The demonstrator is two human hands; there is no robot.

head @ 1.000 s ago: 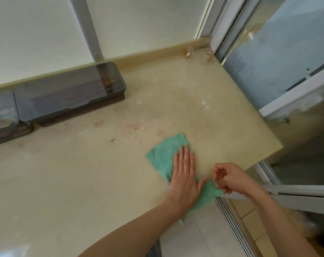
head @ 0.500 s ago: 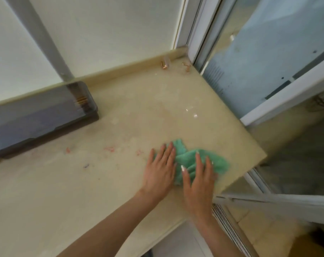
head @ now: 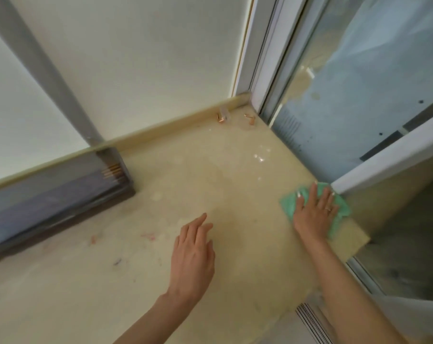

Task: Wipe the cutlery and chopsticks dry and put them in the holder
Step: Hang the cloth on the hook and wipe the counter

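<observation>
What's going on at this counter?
A person presses the right hand flat on a green cloth at the right edge of the counter. The left hand is open over the counter, holding nothing. A dark holder with chopsticks inside sits by the wall on the left.

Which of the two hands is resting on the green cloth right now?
The right hand, fingers spread flat on the green cloth at the right corner of the counter. The left hand is off the cloth, over bare counter.
</observation>
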